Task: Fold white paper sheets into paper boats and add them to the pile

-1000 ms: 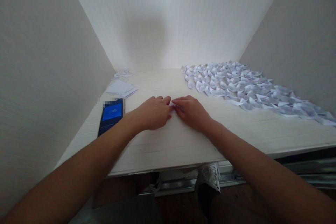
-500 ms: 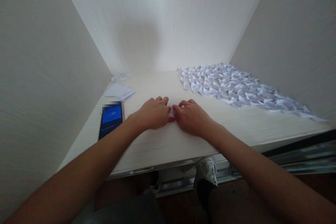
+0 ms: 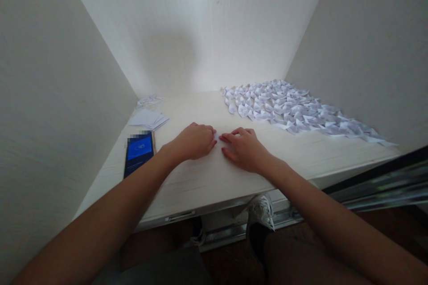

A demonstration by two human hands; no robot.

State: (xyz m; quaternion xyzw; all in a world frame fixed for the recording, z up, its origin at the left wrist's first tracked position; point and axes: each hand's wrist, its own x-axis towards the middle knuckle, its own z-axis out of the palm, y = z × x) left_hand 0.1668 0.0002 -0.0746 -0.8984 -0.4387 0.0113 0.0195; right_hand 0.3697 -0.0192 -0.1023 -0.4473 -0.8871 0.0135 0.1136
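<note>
A small piece of white paper (image 3: 216, 136) lies on the pale table between my two hands, mostly hidden by fingers. My left hand (image 3: 199, 141) is closed, its curled fingers pinching the paper's left side. From the right comes my right hand (image 3: 243, 149), palm down; its fingers stretch toward the paper and the thumb is spread apart below them. The right fingertips reach the paper's edge or lie just beside it; I cannot tell which.
Many folded white paper boats (image 3: 284, 109) cover the table's right rear. On the left lie a few flat paper sheets (image 3: 149, 118), a heap of paper strips (image 3: 150, 100) and a phone (image 3: 138, 153). Walls enclose the table (image 3: 190, 187) at the back and sides.
My right hand has loosened, its thumb and fingers now apart and slightly back from the paper. My left fingers have curled tighter. The view has shifted slightly.
</note>
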